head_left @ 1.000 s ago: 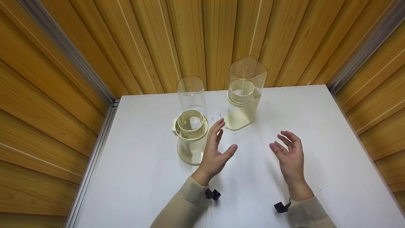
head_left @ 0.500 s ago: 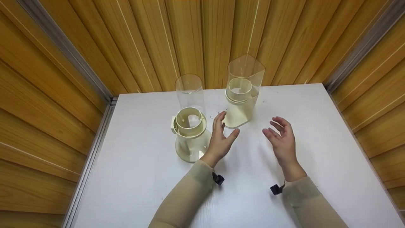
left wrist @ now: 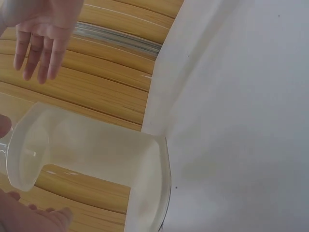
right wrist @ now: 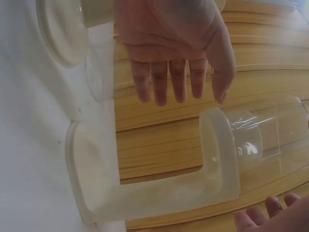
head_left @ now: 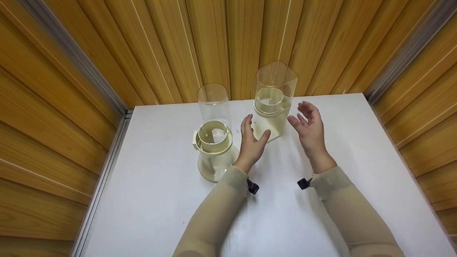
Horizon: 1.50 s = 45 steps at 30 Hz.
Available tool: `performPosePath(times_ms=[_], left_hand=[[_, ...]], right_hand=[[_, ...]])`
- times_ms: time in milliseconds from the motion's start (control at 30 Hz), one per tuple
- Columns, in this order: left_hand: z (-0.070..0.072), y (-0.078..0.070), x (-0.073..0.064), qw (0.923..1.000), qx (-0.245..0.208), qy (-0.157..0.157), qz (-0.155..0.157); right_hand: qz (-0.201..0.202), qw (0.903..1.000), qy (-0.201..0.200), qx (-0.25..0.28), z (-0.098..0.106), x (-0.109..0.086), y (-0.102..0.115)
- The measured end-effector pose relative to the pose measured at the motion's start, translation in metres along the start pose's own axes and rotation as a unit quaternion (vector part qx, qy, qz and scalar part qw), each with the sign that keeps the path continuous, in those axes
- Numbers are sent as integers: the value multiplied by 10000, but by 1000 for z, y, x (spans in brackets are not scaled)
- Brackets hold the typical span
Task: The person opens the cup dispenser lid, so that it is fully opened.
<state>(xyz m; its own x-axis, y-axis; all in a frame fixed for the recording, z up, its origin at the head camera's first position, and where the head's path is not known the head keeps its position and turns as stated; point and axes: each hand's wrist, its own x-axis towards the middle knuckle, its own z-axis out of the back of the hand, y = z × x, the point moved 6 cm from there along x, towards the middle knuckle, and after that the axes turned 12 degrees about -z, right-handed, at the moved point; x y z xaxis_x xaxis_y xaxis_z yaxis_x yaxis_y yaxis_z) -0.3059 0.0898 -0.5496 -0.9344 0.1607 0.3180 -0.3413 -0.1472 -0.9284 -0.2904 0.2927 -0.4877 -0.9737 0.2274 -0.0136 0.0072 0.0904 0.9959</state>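
Note:
At the back of the white table, a cream plastic stand point(head_left: 266, 130) with a raised ring point(head_left: 270, 111) carries a clear tapered sleeve point(head_left: 276, 75). My left hand point(head_left: 252, 144) hovers just in front of its left side, fingers relaxed and thumb apart. To its right is my right hand point(head_left: 310, 130), palm turned inward and holding nothing. In the left wrist view the stand point(left wrist: 96, 137) lies between both hands. The right wrist view shows its C-shaped side point(right wrist: 164, 195), with the fingers of my left hand point(right wrist: 174, 48) close by the ring.
A second cream stand point(head_left: 214, 148), with a round base and a side tab, stands left of my left wrist. Behind it rises a clear round tube point(head_left: 214, 103). Wood-patterned walls point(head_left: 246, 46) border the table point(head_left: 153, 171) at the back and sides.
Both hands have moved forward toward the back stand, the right one farther and slightly left. The two stands stay where they were, and the view has shifted slightly.

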Motion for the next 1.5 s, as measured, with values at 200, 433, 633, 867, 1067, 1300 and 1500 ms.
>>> performPosePath(times_ms=[200,433,633,867,1067,1300,1500], left_hand=[[-2,-4,15,9998,-8,-145,95],[-4,-4,28,9996,-6,-185,233],[-3,-4,40,9992,19,-251,299],[-3,-5,47,9996,41,-182,219],[-1,-5,47,9992,-74,-339,182],[-1,-6,43,9990,-73,-438,104],[-2,-9,37,9982,-86,-573,-176]], right_hand=[[295,9985,200,413,-21,25,26],[262,9990,336,130,-42,45,47],[434,9980,305,-346,-57,61,58],[458,9969,103,-633,-63,68,58],[573,9959,42,-704,-61,66,56],[609,9974,193,-347,-59,68,50],[541,9969,565,-61,-54,73,44]])
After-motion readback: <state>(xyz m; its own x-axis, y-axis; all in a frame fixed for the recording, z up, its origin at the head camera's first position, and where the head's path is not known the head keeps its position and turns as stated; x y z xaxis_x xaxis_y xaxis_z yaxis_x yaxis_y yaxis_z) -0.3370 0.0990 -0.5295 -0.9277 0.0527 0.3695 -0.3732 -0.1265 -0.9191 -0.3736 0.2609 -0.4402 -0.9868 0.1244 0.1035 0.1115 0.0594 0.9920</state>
